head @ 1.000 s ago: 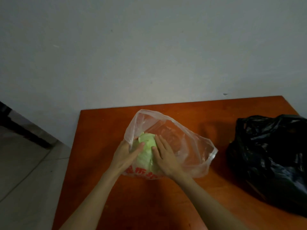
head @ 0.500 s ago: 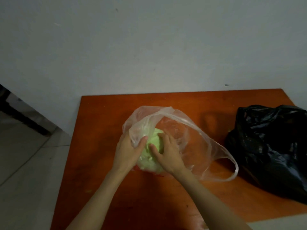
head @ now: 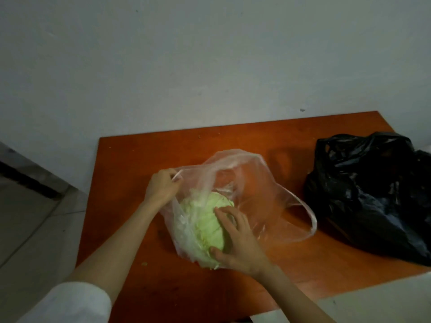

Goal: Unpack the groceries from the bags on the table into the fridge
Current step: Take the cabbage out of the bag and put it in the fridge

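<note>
head view looks down on an orange table (head: 130, 164) pushed against a pale wall (head: 210, 54). near the middle of the table lies a clear plastic bag (head: 261, 206) with its mouth pulled open toward the person. a pale green cabbage (head: 205, 220) sits in the near left part of that bag, partly out of the opening, with thin plastic draped over its left side. the left hand (head: 162, 186) is at the far left edge of the bag, its fingers curled and pinching a handle of the bag, holding it up and away from the cabbage. the right hand (head: 238, 241) grips the cabbage from the right and near side, fingers spread over its top and the thumb tucked under its near edge. another handle of the bag loops out loose to the right, close to a black bag (head: 373, 194) that slumps on the right end of the table. a white sleeve (head: 77, 304) shows at the near left corner. grey floor (head: 28, 229) lies to the left of the table.
</note>
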Tool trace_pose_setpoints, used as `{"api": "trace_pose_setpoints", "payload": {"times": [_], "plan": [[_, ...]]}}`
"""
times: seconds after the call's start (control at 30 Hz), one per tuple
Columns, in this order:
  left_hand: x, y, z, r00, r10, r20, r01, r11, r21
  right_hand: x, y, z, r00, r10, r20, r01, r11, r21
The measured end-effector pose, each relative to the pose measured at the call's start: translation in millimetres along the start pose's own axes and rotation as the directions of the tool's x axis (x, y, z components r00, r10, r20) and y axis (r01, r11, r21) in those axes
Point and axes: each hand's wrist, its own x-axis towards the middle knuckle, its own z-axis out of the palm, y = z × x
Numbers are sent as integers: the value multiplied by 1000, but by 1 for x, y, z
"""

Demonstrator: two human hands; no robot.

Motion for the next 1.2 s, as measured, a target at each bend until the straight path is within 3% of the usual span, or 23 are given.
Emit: {"api": "trace_pose_setpoints", "payload": {"times": [0.23, 0.37, 0.43, 0.5, 0.57, 0.63, 0.67, 0.73, 0.8, 0.93, 1.07, 1.13, 1.2], "plan": [[-17, -56, 13, 948, -311, -66, 314, 948, 49, 9, 3, -17, 992, 7, 126, -4, 1000, -25], [-32, -90, 16, 946, -314, -85, 310, 949, -57, 0, -1, -14, 994, -35, 100, 50, 987, -150], [-38, -87, 12, 960, -227, -166, 213, 972, -98, -4, -2, -14, 990, -137, -34, 129, 976, -174], [-52, -69, 3, 935, -87, -343, 37, 988, -148, -3, -6, -23, 977, -150, -155, 123, 978, -171], [-69, -41, -11, 827, 150, -542, -258, 958, -127, 6, -11, -36, 965, -136, -223, 96, 979, -181], [-84, -15, -18, 663, 446, -601, -523, 850, 53, 22, -11, -46, 957, -138, -256, 87, 976, -201], [-89, -6, -17, 589, 596, -546, -630, 761, 151, 31, -10, -47, 955, -136, -263, 83, 976, -202], [-95, 8, -4, 470, 830, -302, -773, 551, 313, 45, -6, -49, 967, -77, -242, 49, 992, -118], [-98, 9, 15, 435, 896, -86, -810, 432, 396, 55, -4, -54, 966, -14, -258, 20, 1000, 24], [-91, -2, 18, 616, 787, 31, -709, 538, 456, 74, -2, -70, 928, -21, -373, 76, 988, 135], [-77, -18, 18, 839, 520, 161, -510, 648, 566, 81, 11, -68, 953, 6, -302, 29, 993, 113], [-72, -27, 24, 905, 364, 219, -419, 681, 601, 80, 18, -64, 962, 51, -269, -14, 991, 135], [-67, -31, 31, 938, 290, 188, -344, 735, 584, 77, 23, -60, 948, 70, -310, -46, 996, 82]]}}
